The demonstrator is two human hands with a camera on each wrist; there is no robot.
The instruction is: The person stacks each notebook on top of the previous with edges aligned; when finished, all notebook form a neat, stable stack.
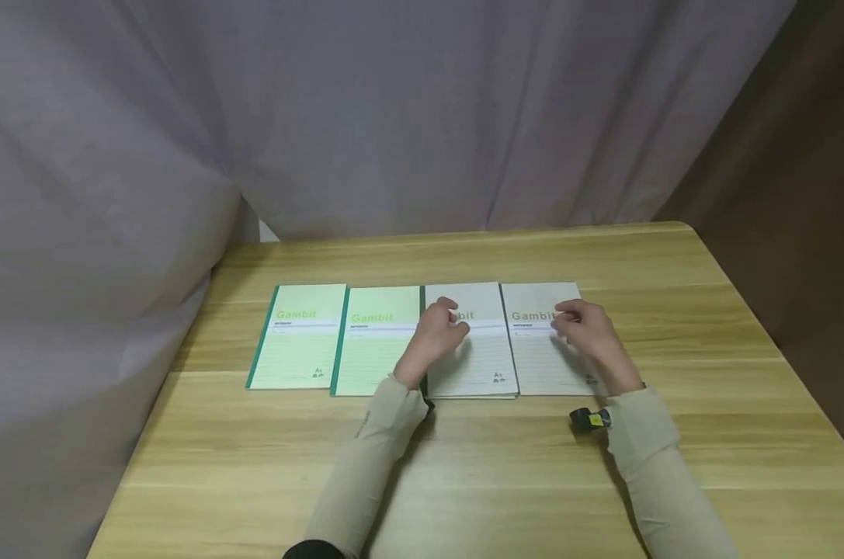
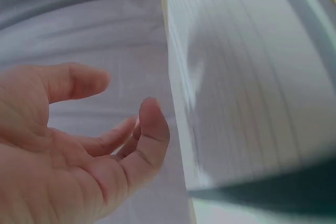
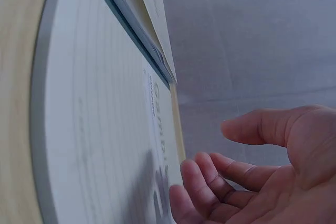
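You are hovering your left hand (image 1: 437,335) over the third notebook (image 1: 472,341) and your right hand (image 1: 589,330) over the fourth notebook (image 1: 543,341), fingers loosely curled, holding nothing, on the table (image 1: 505,466).

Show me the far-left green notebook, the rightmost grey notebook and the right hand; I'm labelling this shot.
Far-left green paper notebook (image 1: 299,345), head view, cover's middle.
Rightmost grey paper notebook (image 1: 542,359), head view, lined lower cover.
Right hand (image 1: 592,335), head view, back of hand.

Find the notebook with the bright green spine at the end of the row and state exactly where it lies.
In the head view, that green notebook lies flat at the left end of the row on the table, beside a second green notebook.
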